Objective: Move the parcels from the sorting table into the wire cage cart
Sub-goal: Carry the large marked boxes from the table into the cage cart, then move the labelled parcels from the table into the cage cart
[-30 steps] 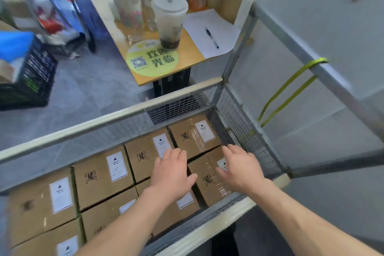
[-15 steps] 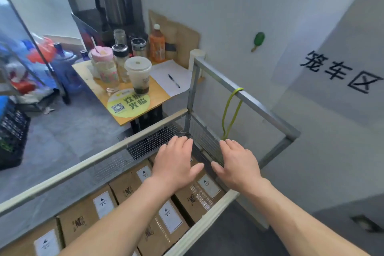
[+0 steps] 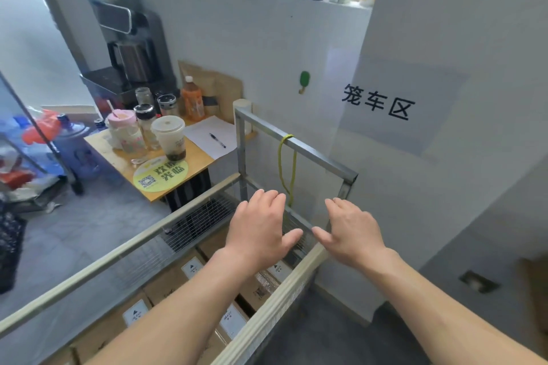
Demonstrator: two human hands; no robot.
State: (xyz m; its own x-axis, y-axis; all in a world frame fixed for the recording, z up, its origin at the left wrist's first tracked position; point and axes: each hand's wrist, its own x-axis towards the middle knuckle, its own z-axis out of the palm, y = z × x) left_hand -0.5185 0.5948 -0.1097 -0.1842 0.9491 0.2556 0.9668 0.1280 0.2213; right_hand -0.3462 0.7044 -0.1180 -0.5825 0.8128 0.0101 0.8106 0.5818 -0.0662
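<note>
Down at the bottom edge, two bare forearms reach forward over the near rail of the wire cage cart (image 3: 275,308). Below them, inside the mesh, the parcels (image 3: 175,278) lie packed in rows, brown cartons with white labels facing up. That's where the goods are: already on the cart's floor, nothing in the air.

Up to the hands now. The left hand (image 3: 261,225) hovers palm down above the far corner of the cart, fingers straight and close together, thumb out to the side. The right hand (image 3: 353,231) mirrors it just beside, over the near rail's end, thumb pointing inward. Both grips are loose and hold nothing, and neither touches a carton.

My read: this is the gap between loads. With a drop-off apparently done, the next move calls for lifting both arms clear of the rails and turning toward the sorting table, which is out of view here, to take hold of another parcel.

Past the fingertips stands the cart's metal end frame (image 3: 314,154), with a yellow-green strap (image 3: 287,137) looped over its top bar. Beyond that is a small desk (image 3: 197,157) carrying cups, bottles, a sheet of paper and a pen. A printed wall sign (image 3: 378,105) hangs to the right.
</note>
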